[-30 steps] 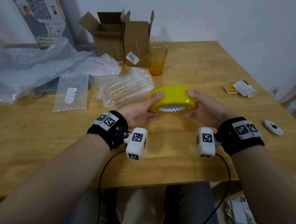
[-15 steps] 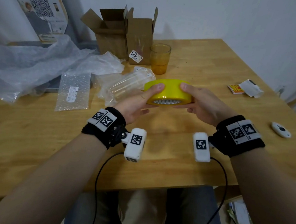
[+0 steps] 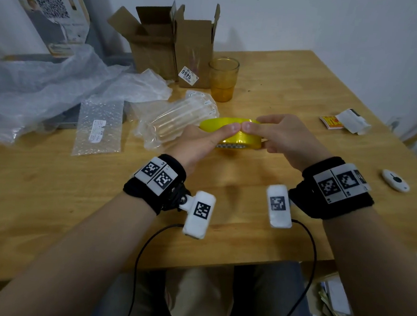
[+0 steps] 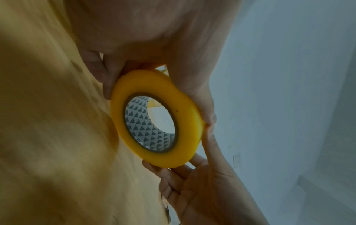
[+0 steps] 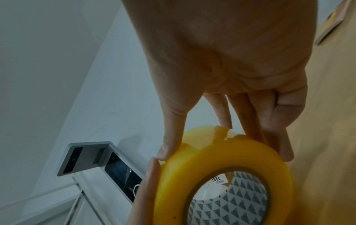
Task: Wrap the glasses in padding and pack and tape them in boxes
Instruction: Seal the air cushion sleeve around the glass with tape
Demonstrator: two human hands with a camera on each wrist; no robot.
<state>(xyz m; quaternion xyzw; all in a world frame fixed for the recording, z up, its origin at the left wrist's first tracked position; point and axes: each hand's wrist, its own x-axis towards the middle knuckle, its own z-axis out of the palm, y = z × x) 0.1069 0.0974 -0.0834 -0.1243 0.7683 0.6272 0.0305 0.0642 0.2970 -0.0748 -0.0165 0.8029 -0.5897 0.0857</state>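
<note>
Tape roll (image 3: pixel 238 135) held over table (image 3: pixel 51 196), near front middle, off the surface, lying roughly flat with core hole facing down and toward camera. Left hand (image 3: pixel 198 144) grasping roll from left, thumb on top edge, fingers curled under. Right hand (image 3: pixel 283 138) grasping roll from right, thumb on top edge, fingers wrapped under and around far side. Thumb tips meeting, touching or nearly so, on upper rim. Yellow roll, grey triangle print inside core (image 4: pixel 146 126). Ragged tape end on outer rim by right fingers (image 5: pixel 250 121) in right wrist view. Glass (image 3: pixel 223 78) amber, upright, standing behind roll, just right of boxes (image 3: pixel 176 42). Two boxes side by side at table's back edge, flaps open, sticker on right one. Air cushion wrap (image 3: pixel 175 121) lying left of roll, just behind left hand; contents unclear. Bubble bag (image 3: pixel 98 128) flat further left. Crumpled plastic sheet (image 3: pixel 47 80) at far left. Small packet (image 3: pixel 345 120) at right edge, white remote (image 3: pixel 396 180) near right wrist.
</note>
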